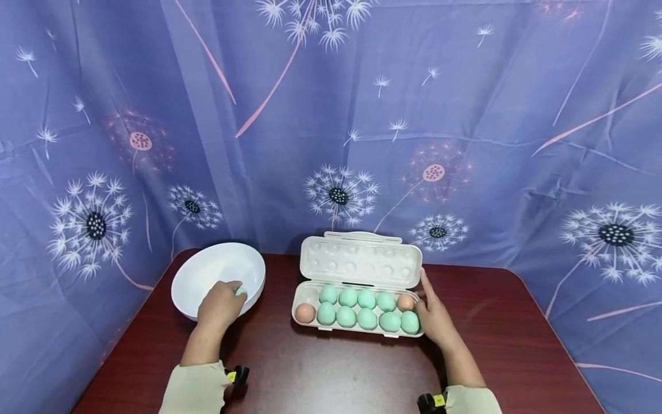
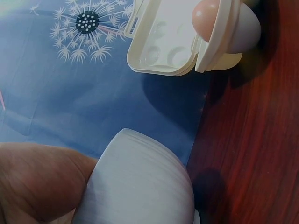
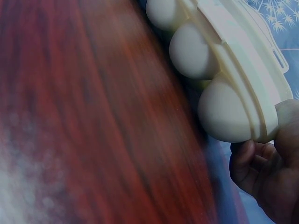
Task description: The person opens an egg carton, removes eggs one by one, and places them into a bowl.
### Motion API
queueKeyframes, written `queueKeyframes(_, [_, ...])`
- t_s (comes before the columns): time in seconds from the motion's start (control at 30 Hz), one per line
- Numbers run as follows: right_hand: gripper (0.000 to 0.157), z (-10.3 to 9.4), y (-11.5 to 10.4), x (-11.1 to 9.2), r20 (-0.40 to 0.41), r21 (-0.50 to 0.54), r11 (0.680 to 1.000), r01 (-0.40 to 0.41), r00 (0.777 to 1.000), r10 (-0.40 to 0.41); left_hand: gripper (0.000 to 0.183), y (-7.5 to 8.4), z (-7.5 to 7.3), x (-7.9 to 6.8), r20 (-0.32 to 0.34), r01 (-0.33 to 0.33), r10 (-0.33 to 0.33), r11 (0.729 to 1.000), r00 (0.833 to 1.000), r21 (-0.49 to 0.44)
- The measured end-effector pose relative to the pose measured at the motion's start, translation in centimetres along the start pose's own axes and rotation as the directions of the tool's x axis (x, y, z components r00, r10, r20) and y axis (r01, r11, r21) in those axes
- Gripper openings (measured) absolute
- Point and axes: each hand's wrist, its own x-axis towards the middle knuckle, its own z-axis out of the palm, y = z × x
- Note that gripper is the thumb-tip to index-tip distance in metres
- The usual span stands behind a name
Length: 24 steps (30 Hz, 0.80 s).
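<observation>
My left hand (image 1: 219,305) reaches over the near right part of a white bowl (image 1: 207,270), pinching a pale green egg (image 1: 241,291). In the left wrist view the bowl's outer wall (image 2: 145,182) stands in front of the hand (image 2: 42,182), and the egg is hidden. To the right lies an open cream egg carton (image 1: 362,270), its lid tilted back. Several green eggs (image 1: 367,318) fill most cups, with a brown egg (image 1: 305,313) at front left and another brown egg (image 1: 405,302) at back right. My right hand (image 1: 438,322) grips the carton's right end.
The dark red wooden table (image 1: 362,374) carries both bowl and carton. A blue-purple curtain (image 1: 289,172) with dandelion prints hangs right behind the table's back edge and along its left side. The carton's back left cup (image 1: 309,295) holds no egg.
</observation>
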Motion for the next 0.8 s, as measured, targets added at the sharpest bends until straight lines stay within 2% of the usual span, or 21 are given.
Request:
queueKeyframes(0.13, [0.076,0.05,0.04,-0.04,0.009,-0.003,1.0,-0.017,1.0,0.017,0.042,-0.21,0.18,-0.07,-0.006,-0.005,0.005,1.0,1.0,-0.009])
queueKeyframes(0.43, [0.079,0.13,0.08,0.02,-0.013,0.003,1.0,0.009,1.0,-0.009,0.04,-0.06,0.2,-0.13,-0.038,-0.009,0.008,1.0,0.999,-0.02])
queueKeyframes(0.63, [0.078,0.17,0.13,0.06,-0.012,-0.002,1.0,0.01,1.0,-0.01,0.041,0.02,0.15,-0.07,-0.153,-0.023,0.01,0.996,0.988,-0.087])
queueKeyframes(0.8, [0.078,0.2,0.25,0.08,-0.011,-0.003,1.0,0.008,1.0,-0.008,0.039,0.09,-0.02,-0.08,-0.275,-0.054,0.017,0.991,0.961,-0.125])
